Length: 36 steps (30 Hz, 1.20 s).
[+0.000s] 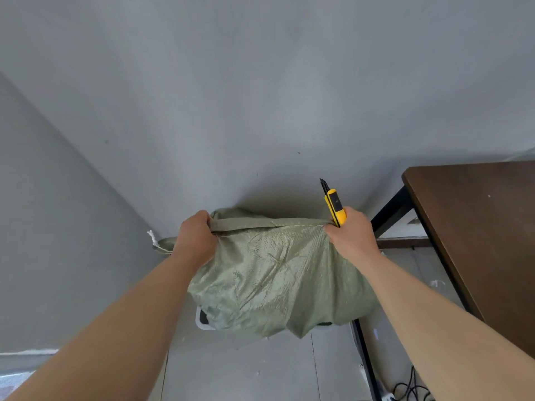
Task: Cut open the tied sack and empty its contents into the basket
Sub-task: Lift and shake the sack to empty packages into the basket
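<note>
A: Head view, item one: sack (275, 273), green woven, held up inverted by its stitched bottom hem. State?

B: Left hand (197, 241) fisted on one corner of the hem; right hand (351, 237) fisted on the other corner, with the hem stretched between them. The body of the sack hangs below both grips, bulging, its lower end crumpled.

A: Item two: cutter.

B: Utility knife (335, 208), yellow, clamped in the same right fist as the sack corner, blade out and pointing up and away from the cloth. Touching nothing above the grip.

A: Item three: basket.

B: Basket (202, 319), pale rim only, directly beneath the hanging end of the sack. Interior hidden by the cloth; whether the mouth is open or contents are falling, I cannot tell.

A: Surroundings?

B: Brown table (477, 227) off to the knife side; grey wall (231, 96) beyond the grips.

A: Step in hand?

B: Judged: emptying, cutting apparently done. Next move calls for lifting and shaking the hem, keeping the sack's low end over the rim, blade kept clear of cloth and left hand.
</note>
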Motion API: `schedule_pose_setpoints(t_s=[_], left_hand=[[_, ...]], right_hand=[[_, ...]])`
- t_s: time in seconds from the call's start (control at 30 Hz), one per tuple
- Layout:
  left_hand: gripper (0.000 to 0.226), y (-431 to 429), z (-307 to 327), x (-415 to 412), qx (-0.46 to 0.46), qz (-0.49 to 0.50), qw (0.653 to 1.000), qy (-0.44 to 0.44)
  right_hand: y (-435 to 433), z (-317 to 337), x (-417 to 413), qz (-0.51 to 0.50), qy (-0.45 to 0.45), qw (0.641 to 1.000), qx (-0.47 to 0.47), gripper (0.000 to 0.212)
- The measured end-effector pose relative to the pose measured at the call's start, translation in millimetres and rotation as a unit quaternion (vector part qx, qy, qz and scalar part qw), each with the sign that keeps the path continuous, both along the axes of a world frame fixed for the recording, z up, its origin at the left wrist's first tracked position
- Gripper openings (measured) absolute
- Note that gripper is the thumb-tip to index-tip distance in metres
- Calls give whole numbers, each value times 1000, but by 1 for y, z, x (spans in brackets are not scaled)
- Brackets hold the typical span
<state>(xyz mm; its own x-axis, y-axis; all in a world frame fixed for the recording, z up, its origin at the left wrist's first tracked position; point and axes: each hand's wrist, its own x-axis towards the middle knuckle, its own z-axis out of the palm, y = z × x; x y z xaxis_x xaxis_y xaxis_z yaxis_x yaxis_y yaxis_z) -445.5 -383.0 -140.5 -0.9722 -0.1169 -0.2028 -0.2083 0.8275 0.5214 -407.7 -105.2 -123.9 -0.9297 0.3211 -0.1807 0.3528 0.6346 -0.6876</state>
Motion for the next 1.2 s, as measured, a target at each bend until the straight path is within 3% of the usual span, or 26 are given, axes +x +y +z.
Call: schedule_pose_setpoints(t_s=[0.33, 0.57, 0.73, 1.03, 1.2], left_hand=[[23, -4, 55, 2, 69, 49, 996, 27], [26, -5, 55, 16, 47, 48, 997, -30], [24, 5, 71, 17, 53, 88, 995, -9], [32, 18, 86, 31, 49, 119, 992, -15], [15, 15, 91, 32, 72, 135, 987, -46]], right_hand=[[-3, 54, -18, 24, 31, 999, 15, 5], [-1, 48, -15, 39, -32, 999, -7, 10], [5, 61, -19, 48, -15, 998, -36, 6], [11, 70, -10, 76, -30, 994, -66, 19], [13, 74, -13, 85, -36, 993, -78, 18]])
